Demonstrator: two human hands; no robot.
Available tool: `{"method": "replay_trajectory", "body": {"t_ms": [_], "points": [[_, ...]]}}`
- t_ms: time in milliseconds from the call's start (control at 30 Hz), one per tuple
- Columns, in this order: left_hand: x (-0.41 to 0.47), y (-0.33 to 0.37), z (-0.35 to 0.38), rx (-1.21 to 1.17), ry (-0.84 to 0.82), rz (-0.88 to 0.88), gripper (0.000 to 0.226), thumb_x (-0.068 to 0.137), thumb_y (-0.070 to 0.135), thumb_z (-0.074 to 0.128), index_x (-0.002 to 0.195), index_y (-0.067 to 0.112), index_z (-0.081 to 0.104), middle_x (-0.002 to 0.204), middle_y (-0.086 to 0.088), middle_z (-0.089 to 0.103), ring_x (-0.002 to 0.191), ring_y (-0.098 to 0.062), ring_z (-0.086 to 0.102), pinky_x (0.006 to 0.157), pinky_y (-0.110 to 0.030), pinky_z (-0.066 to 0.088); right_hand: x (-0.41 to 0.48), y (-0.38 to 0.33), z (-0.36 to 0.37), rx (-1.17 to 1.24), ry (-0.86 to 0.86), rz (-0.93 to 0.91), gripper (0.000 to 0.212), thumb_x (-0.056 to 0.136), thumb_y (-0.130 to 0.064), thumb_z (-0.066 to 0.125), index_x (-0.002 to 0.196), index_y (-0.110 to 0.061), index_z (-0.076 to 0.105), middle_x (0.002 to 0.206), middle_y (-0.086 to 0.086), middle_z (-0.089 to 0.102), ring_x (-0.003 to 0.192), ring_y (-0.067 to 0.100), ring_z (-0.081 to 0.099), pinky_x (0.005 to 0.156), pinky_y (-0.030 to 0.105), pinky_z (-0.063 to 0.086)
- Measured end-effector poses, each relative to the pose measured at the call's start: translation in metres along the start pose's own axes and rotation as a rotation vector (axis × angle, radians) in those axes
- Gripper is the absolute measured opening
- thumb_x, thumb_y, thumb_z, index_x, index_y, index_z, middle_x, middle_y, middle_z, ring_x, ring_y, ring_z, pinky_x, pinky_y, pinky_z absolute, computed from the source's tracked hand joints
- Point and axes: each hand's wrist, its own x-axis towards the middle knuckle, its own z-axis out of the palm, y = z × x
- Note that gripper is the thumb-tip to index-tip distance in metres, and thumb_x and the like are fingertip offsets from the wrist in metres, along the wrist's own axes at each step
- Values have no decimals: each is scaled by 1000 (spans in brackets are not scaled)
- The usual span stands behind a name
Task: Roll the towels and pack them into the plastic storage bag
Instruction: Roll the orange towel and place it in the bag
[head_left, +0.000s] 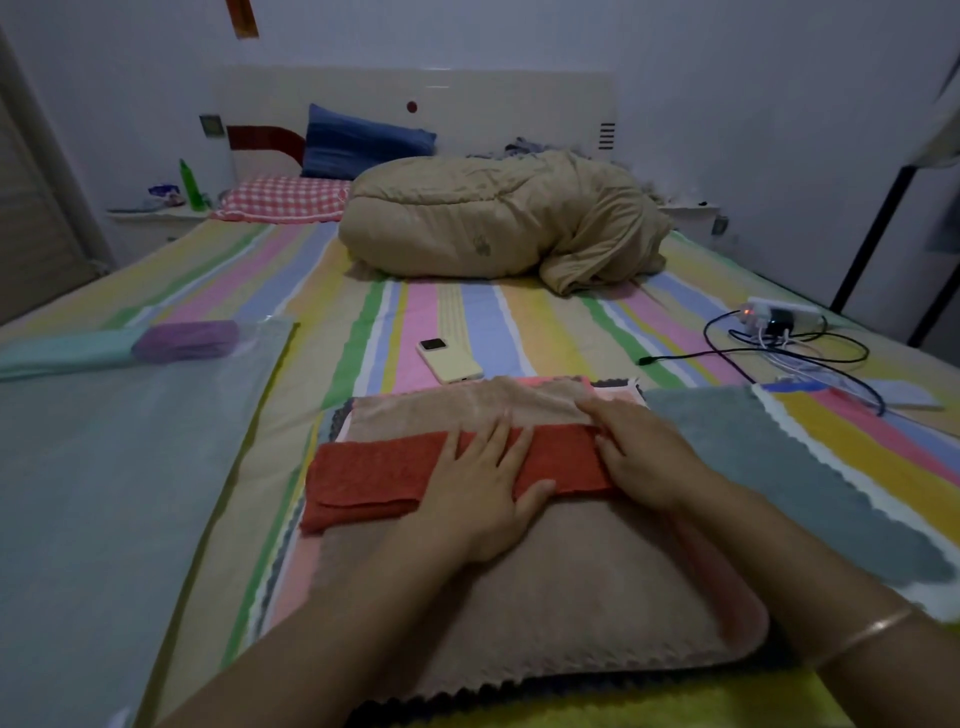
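red folded terry towel (374, 478) lies across a stack of tan towels (545, 613) on the striped bed (467, 322). left hand (483, 488) presses flat on it, fingers straight and spread. right hand (641, 457) curls fingers over its right end. clear plastic storage bag (130, 467) lies at left, purple rolled towel (187, 340) and teal rolled towel (62, 356) at its far end. grey scalloped towel (753, 457) lies beside the stack, right.

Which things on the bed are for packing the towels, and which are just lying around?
For the job: red towel under the left hand and right hand; towel stack; grey towel; plastic storage bag; rolled teal towel and rolled purple towel at its far end.
Just lying about: yellow phone; power strip; cables; beige duvet; green bottle.
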Motion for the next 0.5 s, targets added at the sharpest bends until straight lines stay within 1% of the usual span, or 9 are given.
{"method": "replay_trajectory", "body": {"t_ms": [67, 133, 200, 267, 300, 333, 433, 467, 500], "points": [[0, 0, 14, 29, -16, -24, 92, 71, 71, -12, 153, 30, -2, 161, -2, -7, 148, -13, -8, 118, -47, -8, 8, 6, -3, -25, -165, 74, 52, 94, -28, 48, 144, -25, 35, 145, 3, 46, 127, 23, 47, 102, 34, 40], [0, -1, 18, 40, -4, -23, 90, 72, 71, -11, 152, 30, -3, 161, -1, -9, 148, -12, -9, 118, -48, -9, 14, 14, -12, -30, -236, 147, 57, 89, -39, 58, 140, -23, 40, 137, 4, 52, 119, 22, 53, 97, 34, 44], [-1, -2, 19, 30, 4, -26, 90, 73, 72, -11, 152, 31, -3, 161, -1, -10, 147, -12, -10, 118, -47, -10, 18, 19, -24, -102, -287, 241, 59, 83, -56, 62, 128, -20, 49, 123, 2, 60, 108, 21, 58, 89, 32, 47], [-2, -2, 19, 13, 14, -29, 91, 72, 72, -10, 153, 31, -3, 161, -1, -11, 147, -12, -10, 117, -47, -11, 20, 19, -32, -173, -342, 334, 59, 77, -67, 61, 107, -17, 61, 107, 3, 66, 94, 19, 60, 81, 30, 48], [-1, -2, 20, 8, 27, -30, 91, 72, 72, -10, 153, 31, -3, 161, 0, -10, 147, -12, -10, 117, -46, -11, 20, 17, -36, -149, -350, 372, 56, 76, -66, 63, 99, -15, 64, 100, 4, 67, 87, 18, 61, 77, 29, 48], [0, -2, 21, 3, 37, -32, 91, 72, 73, -9, 153, 31, -2, 161, 0, -10, 147, -11, -10, 117, -46, -11, 20, 14, -40, -95, -334, 400, 52, 76, -62, 67, 95, -14, 66, 95, 5, 67, 84, 18, 61, 74, 28, 48], [-1, -3, 20, -35, 47, -11, 91, 73, 73, -7, 153, 30, 2, 161, 0, -7, 147, -11, -9, 118, -45, -10, 19, -3, -57, 151, -241, 437, 36, 76, -41, 76, 91, -10, 67, 92, 8, 67, 80, 20, 63, 72, 30, 51], [-2, -4, 18, -95, 68, 9, 89, 75, 72, -4, 153, 30, 7, 161, 1, -2, 148, -10, -6, 119, -43, -8, 19, -13, -64, 241, -213, 446, 32, 76, -37, 77, 89, -9, 66, 89, 8, 66, 75, 19, 61, 67, 29, 50], [-4, -6, 14, -209, 123, 19, 84, 80, 69, 2, 152, 29, 18, 161, 1, 9, 147, -8, 2, 120, -40, -2, 18, -24, -71, 324, -191, 453, 30, 76, -34, 77, 88, -10, 66, 86, 8, 65, 71, 18, 60, 63, 27, 48]]}}
